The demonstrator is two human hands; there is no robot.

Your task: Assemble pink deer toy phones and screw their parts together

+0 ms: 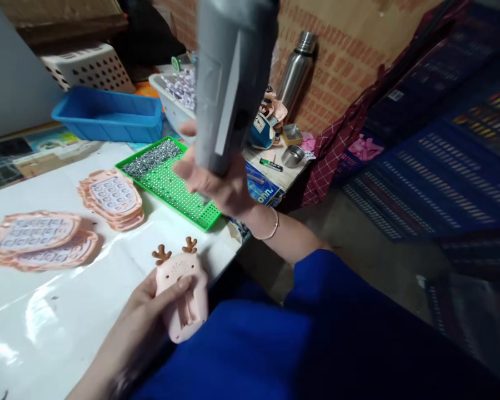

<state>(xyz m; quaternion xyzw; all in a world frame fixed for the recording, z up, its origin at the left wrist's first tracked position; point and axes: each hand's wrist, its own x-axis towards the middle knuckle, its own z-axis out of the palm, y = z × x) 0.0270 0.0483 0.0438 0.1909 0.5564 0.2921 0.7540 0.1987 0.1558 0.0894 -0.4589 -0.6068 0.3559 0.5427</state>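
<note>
My left hand grips a pale pink plastic toy casing with brown antlers, its thumb pressed on the face that has screw holes and a long recess. This casing is just over the table's front edge. Raised close to the camera, a thick grey electric screwdriver is in my right hand, with the fingers around its lower end; its tip is mostly hidden. Beyond that hand, a green perforated tray holds a heap of small silvery screws.
Stacked pink toy halves with keypads lie on the white table, and more are at left. Behind stand a blue bin, a white tub of small parts and a steel bottle. Blue crates are at right.
</note>
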